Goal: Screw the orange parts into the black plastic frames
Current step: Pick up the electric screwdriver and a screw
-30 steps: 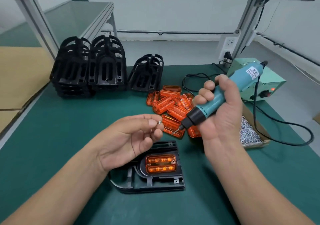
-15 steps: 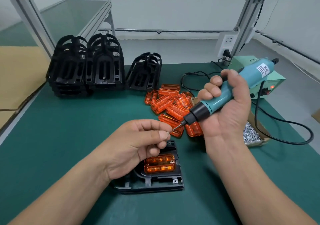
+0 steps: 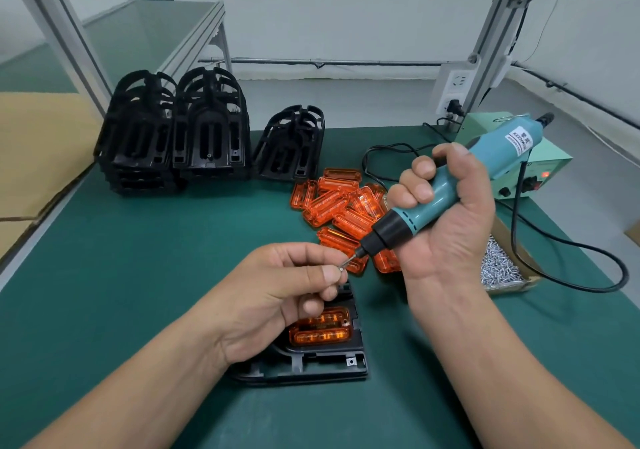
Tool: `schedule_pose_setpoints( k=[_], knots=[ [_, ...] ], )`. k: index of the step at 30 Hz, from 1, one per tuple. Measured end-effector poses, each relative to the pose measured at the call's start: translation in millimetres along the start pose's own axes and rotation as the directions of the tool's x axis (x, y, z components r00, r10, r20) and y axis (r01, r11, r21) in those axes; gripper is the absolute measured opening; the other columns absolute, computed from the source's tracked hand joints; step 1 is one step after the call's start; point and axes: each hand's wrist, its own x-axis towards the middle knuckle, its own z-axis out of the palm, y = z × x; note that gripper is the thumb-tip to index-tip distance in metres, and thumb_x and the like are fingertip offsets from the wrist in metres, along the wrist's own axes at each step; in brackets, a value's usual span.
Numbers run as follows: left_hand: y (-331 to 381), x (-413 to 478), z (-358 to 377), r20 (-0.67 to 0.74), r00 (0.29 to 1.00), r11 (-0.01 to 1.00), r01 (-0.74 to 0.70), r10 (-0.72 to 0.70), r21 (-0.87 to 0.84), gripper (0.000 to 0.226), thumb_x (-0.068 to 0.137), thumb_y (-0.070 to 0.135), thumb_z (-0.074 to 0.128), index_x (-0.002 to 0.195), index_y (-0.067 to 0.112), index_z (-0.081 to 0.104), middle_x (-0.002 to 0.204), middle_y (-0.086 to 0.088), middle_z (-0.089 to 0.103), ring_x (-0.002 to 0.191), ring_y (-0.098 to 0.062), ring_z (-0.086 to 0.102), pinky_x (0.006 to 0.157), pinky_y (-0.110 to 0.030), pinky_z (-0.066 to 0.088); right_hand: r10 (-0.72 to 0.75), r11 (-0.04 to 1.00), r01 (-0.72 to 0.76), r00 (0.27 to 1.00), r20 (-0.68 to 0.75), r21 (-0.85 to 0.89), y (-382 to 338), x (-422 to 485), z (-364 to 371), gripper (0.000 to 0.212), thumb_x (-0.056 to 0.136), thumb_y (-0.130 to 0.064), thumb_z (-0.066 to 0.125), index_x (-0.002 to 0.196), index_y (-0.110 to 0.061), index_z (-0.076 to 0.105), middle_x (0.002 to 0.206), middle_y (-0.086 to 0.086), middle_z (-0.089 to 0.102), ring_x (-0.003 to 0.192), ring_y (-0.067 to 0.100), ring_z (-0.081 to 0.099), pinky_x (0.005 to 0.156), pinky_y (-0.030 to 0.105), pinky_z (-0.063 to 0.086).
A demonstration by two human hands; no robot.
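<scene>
A black plastic frame point(image 3: 311, 365) lies flat on the green mat near me, with an orange part point(image 3: 320, 331) seated in it. Above the frame, my left hand point(image 3: 277, 296) pinches a small screw point(image 3: 341, 269) between thumb and forefinger. My right hand point(image 3: 446, 220) grips a teal electric screwdriver point(image 3: 450, 185), tilted down to the left so that its bit tip touches the screw. A pile of loose orange parts point(image 3: 339, 203) lies just behind both hands.
Stacks of black frames point(image 3: 173, 133) stand at the back left, a smaller stack point(image 3: 291, 144) beside them. A cardboard box of screws point(image 3: 498, 268) sits to the right. The screwdriver's green power unit point(image 3: 533, 171) and its black cable point(image 3: 588, 261) occupy the far right.
My left hand has moved right and slightly down with the screw. My right hand brought the screwdriver's bit to it, so bit and screw now meet.
</scene>
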Motion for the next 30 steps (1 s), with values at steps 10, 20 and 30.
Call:
schedule_pose_setpoints(
  k=[10,20,30],
  knots=[
    [-1.2,1.0,-3.6,0.016,1.0,1.0,-0.002,0.002,0.0,0.023,0.08,0.003,0.081,0.103,0.006,0.082,0.092,-0.014,0.071,0.072,-0.014,0.063,0.054,-0.02,0.049,-0.005,1.0,0.005,1.0,0.005,-0.023,-0.6,-0.1,-3.8,0.012,0.104,-0.015,0.054,0.092,-0.016,0.056,0.076,0.001,0.053,0.053,0.008,0.044,0.05,0.022,0.041],
    [-6.0,-1.3,1.8,-0.112,0.977,0.93,-0.131,0.179,0.343,0.023,0.075,0.015,0.083,0.098,0.019,0.081,0.082,-0.003,0.071,0.065,-0.008,0.057,0.055,-0.017,0.044,-0.001,0.996,-0.002,0.999,-0.036,-0.088,4.1,-3.0,-6.9,0.011,0.103,-0.021,0.064,0.098,-0.016,0.056,0.077,0.0,0.056,0.056,0.008,0.046,0.055,0.022,0.043],
    [-4.3,-4.4,4.3,-0.102,0.968,0.887,-0.163,0.228,0.432,0.024,0.09,0.001,0.08,0.11,0.015,0.08,0.101,-0.007,0.081,0.078,0.001,0.071,0.06,-0.007,0.048,0.056,0.997,-0.061,0.994,-0.089,-0.047,8.6,-0.2,-13.9,0.011,0.103,-0.017,0.062,0.093,-0.015,0.057,0.074,0.0,0.054,0.054,0.008,0.045,0.052,0.021,0.041]
  ],
)
